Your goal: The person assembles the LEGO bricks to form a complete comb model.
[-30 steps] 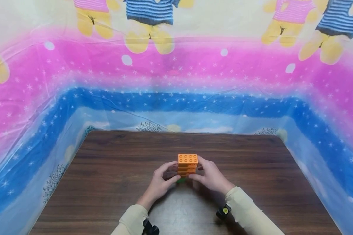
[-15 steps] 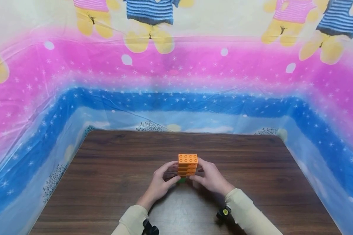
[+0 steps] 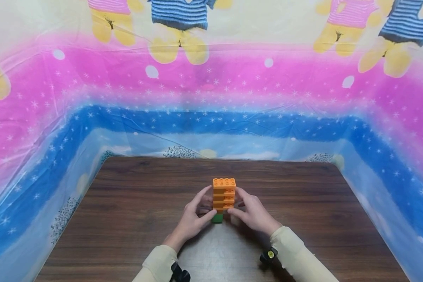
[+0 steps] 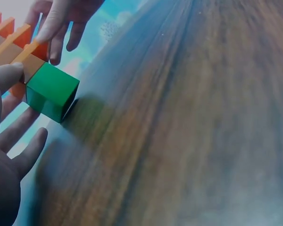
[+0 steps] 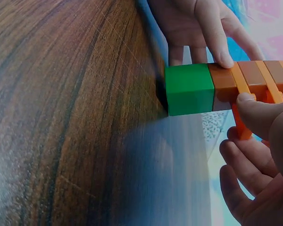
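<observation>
A tower of orange and brown toy building bricks stands near the middle of the table, its studded orange top facing up. At its bottom is a green block, which shows clearly in the left wrist view and the right wrist view. My left hand grips the tower's left side, thumb at the front near its lower end. On the right side my right hand holds it likewise. Some far fingers are hidden behind the bricks. Whether the green block touches the table I cannot tell.
The brown wood-grain table reaches back to a patterned pink and blue cloth, which hangs behind it and along both sides. A small black device sits at the right wrist, and another black device at the left.
The tower's top appears higher in the head view, and more of its front and of the green block shows. Both hands have stayed nearly in place around it.
</observation>
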`<state>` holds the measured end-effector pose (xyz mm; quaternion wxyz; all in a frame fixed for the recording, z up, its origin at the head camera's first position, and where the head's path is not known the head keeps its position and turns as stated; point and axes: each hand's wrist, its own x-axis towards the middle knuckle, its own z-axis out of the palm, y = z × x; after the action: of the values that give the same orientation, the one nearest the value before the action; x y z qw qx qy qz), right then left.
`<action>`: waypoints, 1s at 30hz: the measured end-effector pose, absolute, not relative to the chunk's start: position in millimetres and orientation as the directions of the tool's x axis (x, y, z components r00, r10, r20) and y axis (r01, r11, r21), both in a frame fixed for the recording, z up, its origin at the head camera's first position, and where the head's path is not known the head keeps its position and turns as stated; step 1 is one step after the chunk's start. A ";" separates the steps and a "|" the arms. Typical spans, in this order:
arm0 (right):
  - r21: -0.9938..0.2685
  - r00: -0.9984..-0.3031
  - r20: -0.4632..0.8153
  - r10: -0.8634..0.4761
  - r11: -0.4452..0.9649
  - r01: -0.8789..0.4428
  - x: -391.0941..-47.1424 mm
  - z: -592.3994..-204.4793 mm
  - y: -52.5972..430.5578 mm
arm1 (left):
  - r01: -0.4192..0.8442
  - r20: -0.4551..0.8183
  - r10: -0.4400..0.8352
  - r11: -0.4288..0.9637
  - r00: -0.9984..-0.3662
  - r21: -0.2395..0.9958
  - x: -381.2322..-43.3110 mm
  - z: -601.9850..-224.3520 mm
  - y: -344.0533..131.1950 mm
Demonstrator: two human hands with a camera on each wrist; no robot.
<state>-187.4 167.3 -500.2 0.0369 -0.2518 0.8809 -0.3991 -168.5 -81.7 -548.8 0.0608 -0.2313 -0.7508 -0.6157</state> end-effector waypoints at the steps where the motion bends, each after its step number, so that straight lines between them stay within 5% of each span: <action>1: -0.726 -0.871 0.138 -0.471 0.550 -0.412 -187.5 -500.4 167.6 | 0.422 0.375 0.274 0.139 -0.886 0.896 -168.8 -548.0 -81.3; 30: -0.764 -0.864 0.023 -0.503 0.548 -0.340 -194.4 -505.0 173.0 | 0.218 0.092 0.334 0.363 -0.938 0.906 -177.5 -529.2 -70.8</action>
<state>-194.4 173.0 -505.0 0.0997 -0.2412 0.8741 -0.4097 -177.5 -70.8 -529.2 -0.0538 -0.1674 -0.8238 -0.5390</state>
